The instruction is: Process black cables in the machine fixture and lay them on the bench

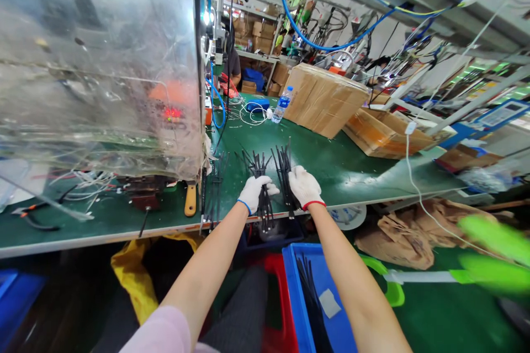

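Observation:
A white glove with a blue cuff covers my left hand point(255, 193), which is wrapped round a bundle of thin black strips point(265, 207) at the green table's front edge. To its right, my right hand point(305, 186), in a white glove with a red cuff, rests against the right side of a second black bundle point(283, 168). Its fingertips are partly hidden, so its hold is unclear. More black strips point(214, 187) lie on the table left of my left hand.
A clear plastic sheet point(99, 66) hangs at the left. Behind are a water bottle point(282, 105) and a large carton point(325, 99). A blue bin point(296, 287) with black strips stands below the edge. A wooden handle point(190, 201) and pliers point(35, 220) lie left.

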Action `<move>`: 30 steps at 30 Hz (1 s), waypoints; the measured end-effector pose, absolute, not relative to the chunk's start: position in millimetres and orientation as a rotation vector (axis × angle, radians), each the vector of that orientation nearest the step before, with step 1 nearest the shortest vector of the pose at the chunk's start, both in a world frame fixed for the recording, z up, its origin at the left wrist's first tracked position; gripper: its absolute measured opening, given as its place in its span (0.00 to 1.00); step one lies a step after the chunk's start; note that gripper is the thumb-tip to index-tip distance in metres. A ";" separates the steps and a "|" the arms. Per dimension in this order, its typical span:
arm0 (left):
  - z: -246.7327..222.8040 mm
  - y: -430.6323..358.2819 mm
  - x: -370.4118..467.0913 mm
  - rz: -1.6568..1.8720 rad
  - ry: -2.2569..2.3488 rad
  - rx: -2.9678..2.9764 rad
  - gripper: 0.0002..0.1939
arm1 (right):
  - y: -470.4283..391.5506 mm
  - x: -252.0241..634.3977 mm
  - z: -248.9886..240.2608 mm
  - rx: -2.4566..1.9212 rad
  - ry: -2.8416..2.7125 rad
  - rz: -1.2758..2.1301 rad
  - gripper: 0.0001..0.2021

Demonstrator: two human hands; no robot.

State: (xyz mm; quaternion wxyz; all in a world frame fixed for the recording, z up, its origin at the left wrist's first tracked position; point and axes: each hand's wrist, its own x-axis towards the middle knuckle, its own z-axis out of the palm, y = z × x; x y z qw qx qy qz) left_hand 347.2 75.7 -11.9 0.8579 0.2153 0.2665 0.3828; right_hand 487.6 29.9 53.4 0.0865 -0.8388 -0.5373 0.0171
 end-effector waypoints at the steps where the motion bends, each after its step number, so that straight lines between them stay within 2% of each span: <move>1: -11.0 76.8 345.1 0.790 0.541 0.439 0.11 | 30.7 495.7 54.1 -2.510 -1.569 0.068 0.16; 6: -8.4 82.3 339.4 0.783 0.492 0.366 0.15 | 34.9 507.0 56.0 -2.507 -1.486 0.060 0.21; 8: -9.7 84.2 339.4 0.783 0.503 0.351 0.17 | 36.1 494.3 56.1 -2.441 -1.532 0.092 0.20; 13: -14.3 86.4 340.7 0.758 0.517 0.370 0.18 | 40.7 455.3 50.1 -2.181 -1.629 0.536 0.17; 18: -15.5 84.8 338.4 0.749 0.553 0.412 0.17 | 51.0 446.2 34.6 -2.019 -1.449 0.612 0.13; 22: -16.5 85.6 334.7 0.729 0.557 0.423 0.17 | 51.6 456.8 31.9 -1.885 -1.074 0.717 0.20; 25: -17.1 87.6 335.1 0.749 0.528 0.393 0.17 | 38.5 464.1 36.5 -1.851 -1.066 0.851 0.27; 28: -18.3 89.3 337.6 0.747 0.501 0.373 0.20 | 21.3 463.7 41.5 -1.826 -1.241 1.036 0.23; 30: -19.7 89.8 339.1 0.744 0.485 0.368 0.22 | 16.0 458.6 43.5 -1.927 -1.401 0.943 0.17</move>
